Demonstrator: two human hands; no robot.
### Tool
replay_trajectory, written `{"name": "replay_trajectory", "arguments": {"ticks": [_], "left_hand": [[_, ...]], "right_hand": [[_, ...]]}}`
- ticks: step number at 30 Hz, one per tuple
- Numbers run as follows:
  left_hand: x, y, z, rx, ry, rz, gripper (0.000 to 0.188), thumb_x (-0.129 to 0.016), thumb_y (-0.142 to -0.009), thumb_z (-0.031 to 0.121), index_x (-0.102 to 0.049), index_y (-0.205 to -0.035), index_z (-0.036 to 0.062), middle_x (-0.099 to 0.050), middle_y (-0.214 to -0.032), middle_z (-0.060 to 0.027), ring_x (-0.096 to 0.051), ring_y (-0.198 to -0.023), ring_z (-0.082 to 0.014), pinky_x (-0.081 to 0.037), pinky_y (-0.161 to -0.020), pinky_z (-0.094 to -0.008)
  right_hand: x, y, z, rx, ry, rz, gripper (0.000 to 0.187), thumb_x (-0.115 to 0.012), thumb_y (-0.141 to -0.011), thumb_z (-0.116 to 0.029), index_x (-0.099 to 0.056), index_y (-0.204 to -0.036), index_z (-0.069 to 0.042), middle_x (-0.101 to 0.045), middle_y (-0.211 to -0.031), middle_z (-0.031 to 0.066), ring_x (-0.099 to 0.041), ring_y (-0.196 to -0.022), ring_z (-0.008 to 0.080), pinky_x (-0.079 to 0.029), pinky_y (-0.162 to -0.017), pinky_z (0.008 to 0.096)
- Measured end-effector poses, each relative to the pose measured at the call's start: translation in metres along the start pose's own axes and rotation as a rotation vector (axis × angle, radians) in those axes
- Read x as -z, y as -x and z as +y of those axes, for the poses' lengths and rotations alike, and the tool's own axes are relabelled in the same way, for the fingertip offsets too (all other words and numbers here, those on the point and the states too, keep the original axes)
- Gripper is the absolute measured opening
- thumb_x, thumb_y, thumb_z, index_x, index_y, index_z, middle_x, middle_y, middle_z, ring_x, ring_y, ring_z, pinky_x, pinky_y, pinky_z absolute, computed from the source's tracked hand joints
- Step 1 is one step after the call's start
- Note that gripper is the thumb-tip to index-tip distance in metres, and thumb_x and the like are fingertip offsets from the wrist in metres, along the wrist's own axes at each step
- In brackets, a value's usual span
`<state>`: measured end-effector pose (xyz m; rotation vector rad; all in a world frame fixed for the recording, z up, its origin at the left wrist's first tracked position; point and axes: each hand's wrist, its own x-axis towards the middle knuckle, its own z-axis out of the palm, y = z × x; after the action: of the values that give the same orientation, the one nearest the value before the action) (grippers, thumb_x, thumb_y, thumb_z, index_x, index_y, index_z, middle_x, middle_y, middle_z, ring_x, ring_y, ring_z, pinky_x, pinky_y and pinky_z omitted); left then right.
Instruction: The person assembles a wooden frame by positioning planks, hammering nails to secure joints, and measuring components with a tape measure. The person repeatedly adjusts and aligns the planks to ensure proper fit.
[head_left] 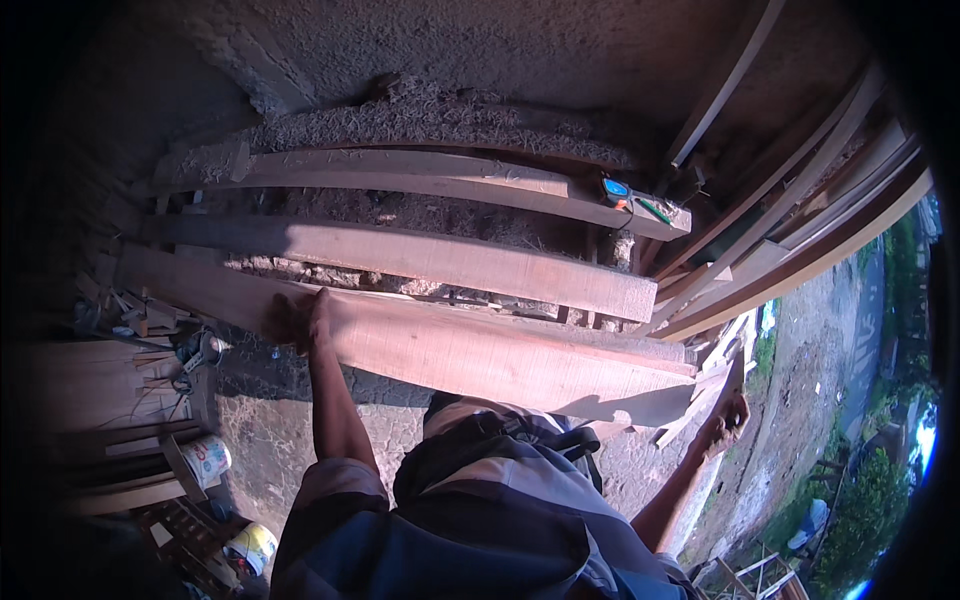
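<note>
A long, pale plank (480, 350) lies across in front of me, tilted a little down to the right. My left hand (300, 322) is on it left of the middle, with the thumb by its far edge; the fingers are dark in shadow and seem to grip it. Off the plank's right end, my right hand (727, 422) is closed, its fingers curled round a thin, flat brownish strip (737, 378) that points away from me. Whether this is wood or a tool I cannot tell. A shadow falls on the plank's right end.
Beyond lie two more timbers, a middle beam (450, 260) and a far beam (430, 178); a tape measure (616, 190) and a green pencil-like stick (654, 211) rest on the latter. Wood shavings (420, 115) line the wall. Boards (800, 235) lean at right; buckets (207, 457) stand at left.
</note>
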<state>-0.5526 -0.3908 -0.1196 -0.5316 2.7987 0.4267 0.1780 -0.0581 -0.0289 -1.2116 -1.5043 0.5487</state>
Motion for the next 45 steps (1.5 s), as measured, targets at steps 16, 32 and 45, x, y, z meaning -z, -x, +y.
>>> {"name": "replay_trajectory", "arguments": {"ticks": [16, 32, 45], "left_hand": [[-0.009, 0.116, 0.028, -0.748, -0.329, 0.221, 0.064, -0.043, -0.099, 0.062, -0.051, -0.150, 0.0231, -0.025, -0.168, -0.0056, -0.014, -0.155, -0.0419, -0.004, -0.122, -0.0668], [-0.039, 0.110, 0.018, -0.801, 0.086, 0.397, 0.055, -0.066, -0.092, 0.045, -0.062, -0.134, 0.0083, -0.045, -0.155, -0.0160, -0.027, -0.148, -0.0458, -0.019, -0.121, -0.0637], [-0.032, 0.115, 0.021, -0.773, 0.120, 0.380, 0.050, -0.073, -0.089, 0.036, -0.067, -0.126, 0.0034, -0.049, -0.149, -0.0176, -0.032, -0.145, -0.0461, -0.026, -0.118, -0.0614]], "right_hand": [[-0.156, 0.060, -0.229, 0.123, 0.015, -0.684, 0.039, -0.063, -0.070, -0.006, -0.068, -0.109, -0.006, -0.052, -0.069, 0.0026, -0.054, -0.065, 0.0216, -0.044, -0.079, 0.0438], [-0.534, -0.024, -0.117, 1.180, 0.130, -1.392, 0.031, -0.061, -0.087, -0.012, -0.063, -0.117, -0.020, -0.067, -0.092, 0.0143, -0.063, -0.091, 0.0368, -0.048, -0.083, 0.0511], [-0.569, -0.017, -0.070, 1.220, 0.256, -1.078, 0.073, -0.066, -0.073, 0.002, -0.053, -0.142, -0.016, -0.058, -0.125, 0.0158, -0.055, -0.117, 0.0391, -0.042, -0.100, 0.0553]]}}
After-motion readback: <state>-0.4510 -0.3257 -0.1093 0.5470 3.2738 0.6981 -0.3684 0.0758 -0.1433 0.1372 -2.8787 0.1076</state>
